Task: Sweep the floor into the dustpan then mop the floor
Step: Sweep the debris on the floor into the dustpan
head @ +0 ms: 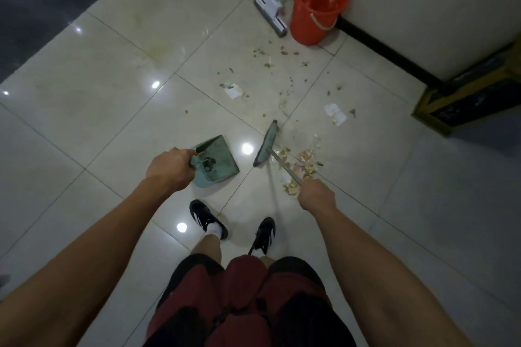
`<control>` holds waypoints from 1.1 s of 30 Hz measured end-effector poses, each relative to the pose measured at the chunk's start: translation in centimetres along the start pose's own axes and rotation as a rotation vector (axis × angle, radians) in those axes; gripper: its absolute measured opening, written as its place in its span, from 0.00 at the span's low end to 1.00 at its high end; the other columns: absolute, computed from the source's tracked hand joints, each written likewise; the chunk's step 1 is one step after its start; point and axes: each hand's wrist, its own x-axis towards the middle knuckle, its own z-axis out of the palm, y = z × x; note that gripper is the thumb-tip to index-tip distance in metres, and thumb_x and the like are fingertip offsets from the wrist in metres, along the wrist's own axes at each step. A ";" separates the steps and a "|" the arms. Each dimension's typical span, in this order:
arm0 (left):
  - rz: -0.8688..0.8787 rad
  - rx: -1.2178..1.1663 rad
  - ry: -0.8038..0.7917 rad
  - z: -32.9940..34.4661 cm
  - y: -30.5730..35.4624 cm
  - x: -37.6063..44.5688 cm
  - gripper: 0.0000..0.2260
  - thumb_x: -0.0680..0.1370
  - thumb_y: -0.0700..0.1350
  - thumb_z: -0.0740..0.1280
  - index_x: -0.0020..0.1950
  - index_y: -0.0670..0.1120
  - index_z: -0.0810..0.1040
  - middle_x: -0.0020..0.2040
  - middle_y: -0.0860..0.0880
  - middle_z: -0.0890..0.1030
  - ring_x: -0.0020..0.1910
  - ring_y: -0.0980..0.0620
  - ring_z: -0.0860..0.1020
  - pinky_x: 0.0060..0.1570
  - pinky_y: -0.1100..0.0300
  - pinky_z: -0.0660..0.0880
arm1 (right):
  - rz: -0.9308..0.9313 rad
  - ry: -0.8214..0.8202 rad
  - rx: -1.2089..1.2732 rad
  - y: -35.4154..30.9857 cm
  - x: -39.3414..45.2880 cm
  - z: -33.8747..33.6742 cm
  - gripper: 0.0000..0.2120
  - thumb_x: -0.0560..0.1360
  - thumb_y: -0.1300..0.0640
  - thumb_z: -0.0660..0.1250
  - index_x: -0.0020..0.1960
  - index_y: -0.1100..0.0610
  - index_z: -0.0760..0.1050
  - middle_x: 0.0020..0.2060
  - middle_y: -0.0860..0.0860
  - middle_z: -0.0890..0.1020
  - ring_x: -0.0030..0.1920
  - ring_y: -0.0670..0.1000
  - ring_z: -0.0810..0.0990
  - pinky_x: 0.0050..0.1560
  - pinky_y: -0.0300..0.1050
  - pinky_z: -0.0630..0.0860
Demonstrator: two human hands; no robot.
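My left hand [171, 168] grips the handle of a green dustpan [219, 160] that sits on the pale tiled floor, its mouth facing right. My right hand [315, 195] holds the metal handle of a green broom [266, 144]; the broom head stands on the floor just right of the dustpan. A heap of scraps and peelings [300, 169] lies right of the broom head, partly behind the handle. More crumbs and paper bits [277, 76] are scattered farther out toward the wall.
An orange bucket [317, 5] stands by the white wall, with a white sponge mop [272, 10] leaning beside it. A dark cabinet base [473, 93] juts out at the right. My two feet in black shoes [207, 218] stand just behind the dustpan.
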 end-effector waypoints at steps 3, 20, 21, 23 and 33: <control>0.009 -0.029 -0.003 -0.5 1.6 0.1 0.10 0.77 0.46 0.65 0.56 0.54 0.81 0.49 0.46 0.83 0.44 0.43 0.80 0.41 0.54 0.77 | -0.010 0.031 0.058 1.2 -0.4 -0.1 0.14 0.79 0.59 0.57 0.63 0.56 0.75 0.58 0.56 0.79 0.57 0.57 0.80 0.51 0.47 0.74; -0.216 -0.192 0.030 -4.8 -12.3 2.2 0.07 0.77 0.46 0.65 0.52 0.54 0.80 0.47 0.46 0.83 0.44 0.43 0.80 0.43 0.53 0.79 | -0.205 0.010 0.031 -17.6 6.2 -5.0 0.15 0.78 0.60 0.61 0.63 0.59 0.77 0.54 0.56 0.82 0.50 0.57 0.83 0.47 0.46 0.79; -0.233 -0.202 0.030 -5.2 -14.0 2.5 0.07 0.77 0.46 0.65 0.52 0.53 0.80 0.47 0.46 0.83 0.43 0.43 0.80 0.43 0.53 0.79 | -0.220 0.007 0.018 -19.9 6.8 -5.4 0.15 0.78 0.60 0.61 0.63 0.59 0.77 0.53 0.56 0.82 0.50 0.57 0.83 0.46 0.45 0.78; -0.250 -0.211 0.027 -6.0 -17.1 3.1 0.07 0.78 0.46 0.65 0.53 0.54 0.80 0.47 0.46 0.83 0.43 0.44 0.80 0.43 0.53 0.79 | -0.259 -0.002 -0.004 -24.5 7.4 -6.0 0.14 0.79 0.61 0.61 0.62 0.59 0.76 0.54 0.57 0.82 0.52 0.58 0.82 0.48 0.46 0.77; -0.321 -0.253 -0.021 -7.3 -29.4 7.6 0.13 0.80 0.48 0.65 0.64 0.55 0.78 0.47 0.50 0.80 0.42 0.48 0.78 0.35 0.58 0.72 | -0.358 -0.025 -0.064 -42.7 10.3 -7.8 0.13 0.80 0.60 0.62 0.63 0.58 0.76 0.55 0.57 0.81 0.53 0.58 0.82 0.48 0.45 0.75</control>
